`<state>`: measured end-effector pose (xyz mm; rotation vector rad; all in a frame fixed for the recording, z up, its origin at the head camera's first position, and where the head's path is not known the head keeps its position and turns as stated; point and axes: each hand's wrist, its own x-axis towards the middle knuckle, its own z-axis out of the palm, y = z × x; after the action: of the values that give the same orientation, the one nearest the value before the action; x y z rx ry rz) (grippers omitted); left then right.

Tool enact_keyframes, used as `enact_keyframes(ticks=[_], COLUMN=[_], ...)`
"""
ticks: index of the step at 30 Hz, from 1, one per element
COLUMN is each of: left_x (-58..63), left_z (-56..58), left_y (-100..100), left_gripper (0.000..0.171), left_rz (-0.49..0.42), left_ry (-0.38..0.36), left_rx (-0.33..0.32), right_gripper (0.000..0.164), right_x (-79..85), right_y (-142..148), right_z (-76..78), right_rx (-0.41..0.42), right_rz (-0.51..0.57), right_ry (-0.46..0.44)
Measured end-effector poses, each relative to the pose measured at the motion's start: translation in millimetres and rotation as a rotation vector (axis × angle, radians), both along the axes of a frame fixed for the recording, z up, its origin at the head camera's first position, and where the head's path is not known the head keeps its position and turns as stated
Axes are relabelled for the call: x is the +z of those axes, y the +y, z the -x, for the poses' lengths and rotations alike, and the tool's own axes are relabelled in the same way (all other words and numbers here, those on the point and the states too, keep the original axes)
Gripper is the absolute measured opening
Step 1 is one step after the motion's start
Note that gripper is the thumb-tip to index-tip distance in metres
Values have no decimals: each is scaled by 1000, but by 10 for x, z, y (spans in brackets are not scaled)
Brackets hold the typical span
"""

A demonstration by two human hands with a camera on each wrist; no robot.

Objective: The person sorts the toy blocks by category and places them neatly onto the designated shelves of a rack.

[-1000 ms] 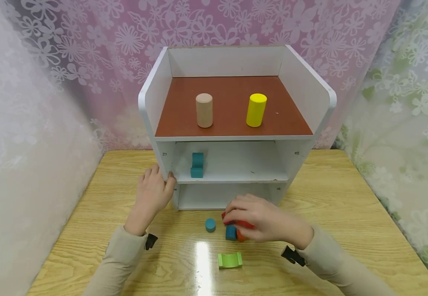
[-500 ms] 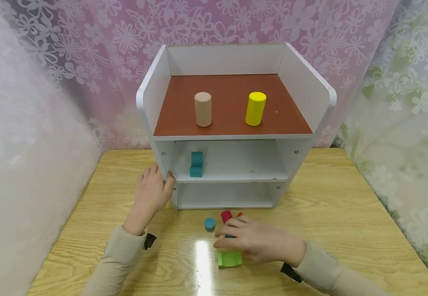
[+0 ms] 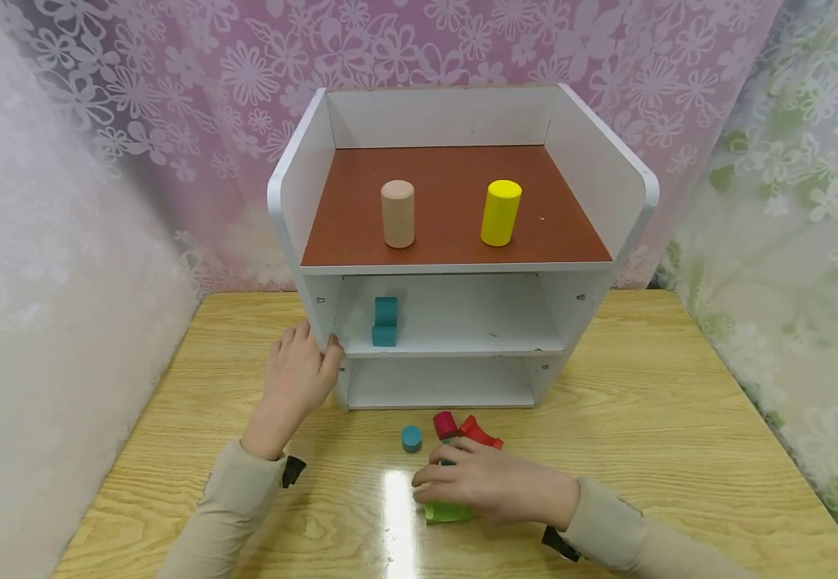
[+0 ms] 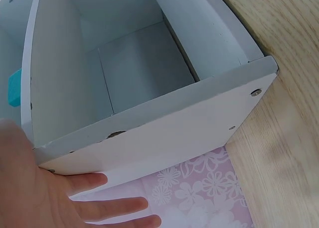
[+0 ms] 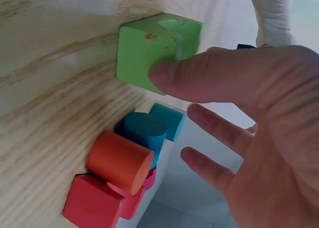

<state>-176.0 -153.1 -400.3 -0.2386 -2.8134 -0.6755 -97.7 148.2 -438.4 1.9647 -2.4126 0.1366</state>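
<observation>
Right hand [image 3: 494, 485] has straight fingers, its thumb over the green block [image 5: 137, 58], which sits on the table [image 3: 679, 418], far from the back edge; I can't tell if they touch. Left hand [image 3: 296, 374], fingers straight, touches the left front edge of the white shelf [image 3: 593, 161].

Left hand [image 3: 297, 378] and right hand [image 3: 490, 481] are bare, with plain beige sleeves [image 3: 219, 527] ending in broad cuffs [image 3: 251, 470] just behind each hand and a small black piece [image 3: 293, 471] at each cuff's thumb side.
</observation>
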Motion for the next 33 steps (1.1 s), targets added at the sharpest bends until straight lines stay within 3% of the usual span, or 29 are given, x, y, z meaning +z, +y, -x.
enact_keyframes(ticks=[22, 27, 33], left_x=[9, 6, 14], left_z=[-7, -5, -9], left_y=[7, 6, 8], left_gripper=[54, 53, 52], left_rz=[-10, -9, -6], left_ry=[-3, 7, 10], left_rx=[0, -1, -1], right_gripper=[60, 71, 70], right_x=[-58, -52, -45], right_y=[-20, -25, -16], right_z=[4, 3, -2], right_rx=[22, 17, -5], right_rz=[19, 34, 7], right_ry=[-3, -60, -101])
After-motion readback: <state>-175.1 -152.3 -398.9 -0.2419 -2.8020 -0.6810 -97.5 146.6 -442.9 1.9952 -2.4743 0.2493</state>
